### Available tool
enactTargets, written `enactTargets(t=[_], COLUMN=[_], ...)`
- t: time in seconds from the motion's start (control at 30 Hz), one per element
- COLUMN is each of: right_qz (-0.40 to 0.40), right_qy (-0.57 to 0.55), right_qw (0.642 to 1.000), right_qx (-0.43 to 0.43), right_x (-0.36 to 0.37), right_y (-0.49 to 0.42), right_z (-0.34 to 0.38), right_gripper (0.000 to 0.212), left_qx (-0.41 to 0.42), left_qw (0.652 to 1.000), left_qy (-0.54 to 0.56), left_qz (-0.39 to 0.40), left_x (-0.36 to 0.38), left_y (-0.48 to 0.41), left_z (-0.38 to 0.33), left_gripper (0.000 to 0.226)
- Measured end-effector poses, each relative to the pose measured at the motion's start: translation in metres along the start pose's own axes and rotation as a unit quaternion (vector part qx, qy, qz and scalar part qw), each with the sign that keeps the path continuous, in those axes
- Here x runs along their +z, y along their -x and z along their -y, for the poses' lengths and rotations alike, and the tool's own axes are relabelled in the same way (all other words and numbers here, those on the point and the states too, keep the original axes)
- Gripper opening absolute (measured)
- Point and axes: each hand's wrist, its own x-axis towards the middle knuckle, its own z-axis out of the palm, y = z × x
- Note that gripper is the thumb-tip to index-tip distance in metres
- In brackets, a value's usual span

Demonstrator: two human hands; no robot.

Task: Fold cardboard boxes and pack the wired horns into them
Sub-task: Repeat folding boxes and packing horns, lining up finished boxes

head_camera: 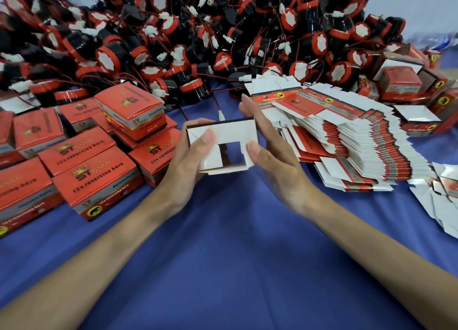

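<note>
A half-folded box is held above a blue cloth, its white flaps turned toward the camera and 1 square gap left open between them. The box's left side is gripped by the left hand, whose thumb is pressed on a flap. Its right side is pinched by the right hand, with the thumb laid in front and the fingers stretched up behind. Beyond the box, a broad heap of red-and-black wired horns is piled across the cloth, and 1 white connector on a thin lead is seen just behind the box's top edge. To the left of the box, closed red boxes are stacked close together. To its right, flat cartons are fanned out in a thick stack.
</note>
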Motion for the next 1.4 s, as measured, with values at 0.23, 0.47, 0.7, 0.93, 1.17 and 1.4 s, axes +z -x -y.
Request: enactTargets(t=[0.23,0.47,0.7,0.93,1.17,1.4], right_qz=[-0.006,-0.060,-0.090,-0.014,-0.098,-0.142], right_qy=[-0.052,-0.066,0.028,0.153,0.206,0.092], right_qw=[0.999,0.996,0.992,0.982,0.968,0.982], right_qx=[-0.015,0.009,-0.081,-0.107,-0.104,-0.081], right_x=[0.004,0.007,0.013,0.004,0.016,0.016], right_y=[0.000,0.000,0.002,0.004,0.001,0.000], right_z=[0.000,-0.005,-0.005,-0.006,-0.001,-0.003], right_gripper=[0.051,0.054,0.019,0.045,0.008,0.042], left_qx=[0.012,0.040,0.025,0.002,0.015,0.026], left_qw=[1.000,0.992,0.998,0.999,1.000,0.999], left_qy=[-0.021,-0.112,-0.057,-0.020,0.005,-0.008], left_qz=[0.016,0.045,0.033,0.030,0.023,0.046], left_x=[-0.001,-0.002,-0.001,-0.002,0.000,0.001], left_y=[0.002,0.006,0.004,0.002,0.001,0.003], left_z=[-0.003,-0.001,0.000,0.002,0.002,0.003], left_gripper=[0.089,0.048,0.038,0.034,0.024,0.031])
